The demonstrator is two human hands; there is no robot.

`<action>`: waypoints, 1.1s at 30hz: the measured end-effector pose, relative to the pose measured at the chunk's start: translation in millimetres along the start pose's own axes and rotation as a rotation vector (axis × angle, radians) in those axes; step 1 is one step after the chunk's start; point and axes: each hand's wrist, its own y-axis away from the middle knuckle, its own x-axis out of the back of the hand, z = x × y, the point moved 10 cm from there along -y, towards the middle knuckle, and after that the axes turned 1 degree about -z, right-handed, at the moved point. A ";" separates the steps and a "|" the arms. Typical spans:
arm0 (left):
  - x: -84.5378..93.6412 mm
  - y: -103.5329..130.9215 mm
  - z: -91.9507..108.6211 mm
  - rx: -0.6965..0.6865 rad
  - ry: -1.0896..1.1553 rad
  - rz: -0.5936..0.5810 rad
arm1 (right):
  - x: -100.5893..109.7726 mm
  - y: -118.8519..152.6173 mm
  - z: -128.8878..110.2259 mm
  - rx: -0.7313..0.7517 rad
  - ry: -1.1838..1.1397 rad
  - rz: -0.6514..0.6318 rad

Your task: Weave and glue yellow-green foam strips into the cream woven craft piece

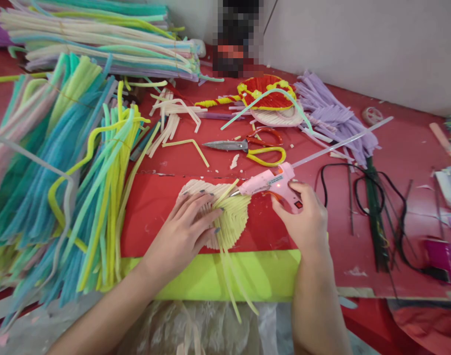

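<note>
My right hand (307, 217) is wrapped round the handle of a pink hot glue gun (260, 181), with a clear glue stick (344, 143) jutting from its back. The gun's metal nozzle touches or nearly touches the top of a heart-shaped piece (237, 217) made of pipe cleaner rows, pale pink on the left and pale yellow on the right. My left hand (188, 219) lies over the pink half, fingers stretched out and apart, fingertips near the middle. Loose yellow pipe cleaner ends (231, 286) hang from the piece's lower edge toward me. Under my left fingers the surface is hidden.
Scissors (245, 145) with red and yellow handles lie beyond the piece. Bundles of pipe cleaners (44, 148) crowd the left, and a lilac bundle (332, 113) lies at back right. Behind the scissors rests a red-and-yellow fan-shaped piece (266, 93). A black cord (399, 212) loops at right.
</note>
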 end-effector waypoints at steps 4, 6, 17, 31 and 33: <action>-1.1 0.6 -0.7 -0.001 -0.008 -0.004 | 2.3 0.1 4.9 -0.011 0.017 0.013; -1.2 0.5 -0.7 -0.001 -0.014 -0.002 | 4.0 0.0 7.6 -0.022 0.026 0.021; 0.8 -0.2 0.8 -0.006 -0.013 0.010 | 8.0 -0.4 17.0 -0.073 0.029 0.012; 5.2 0.1 1.9 -0.005 0.027 0.018 | 17.1 -0.4 38.6 -0.217 0.057 0.048; 7.0 0.4 2.5 -0.001 0.034 0.030 | 18.8 0.8 52.8 -0.306 0.047 0.075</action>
